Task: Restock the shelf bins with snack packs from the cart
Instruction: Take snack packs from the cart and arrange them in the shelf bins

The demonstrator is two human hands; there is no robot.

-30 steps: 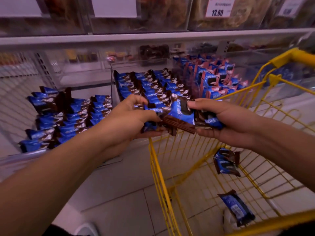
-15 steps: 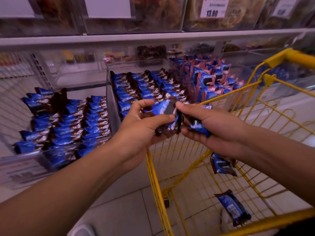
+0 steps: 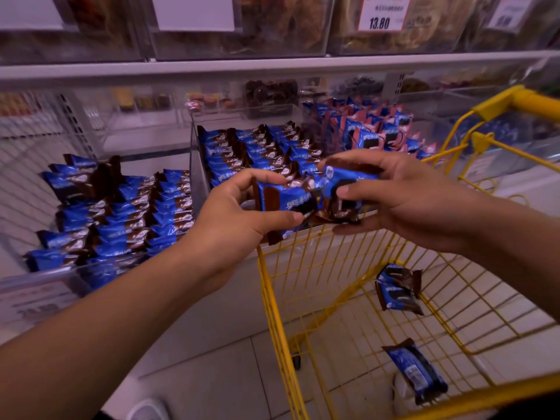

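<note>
Both hands meet over the front left corner of the yellow wire cart [image 3: 274, 298]. My left hand [image 3: 233, 225] pinches a blue and brown snack pack [image 3: 288, 201] between thumb and fingers. My right hand [image 3: 403, 198] grips a small bunch of the same packs [image 3: 345, 189], touching the left one. Behind the hands stands the middle clear shelf bin [image 3: 194, 153], filled with rows of these packs. The left bin [image 3: 45, 274] holds more rows. Two packs [image 3: 397, 289] lie in the cart, and another pack [image 3: 415, 371] lies nearer me.
A right bin holds blue and pink packs [image 3: 369, 131], partly behind the cart rim. The upper shelf [image 3: 272, 66] carries clear boxes of dried goods and a price tag reading 13.80 [image 3: 380, 13]. The cart handle [image 3: 530, 101] juts at the far right. Pale floor tiles [image 3: 212, 374] lie below.
Both hands have risen and drawn nearer to the middle bin. The left hand has taken one pack between thumb and fingers, while the right keeps its bunch.
</note>
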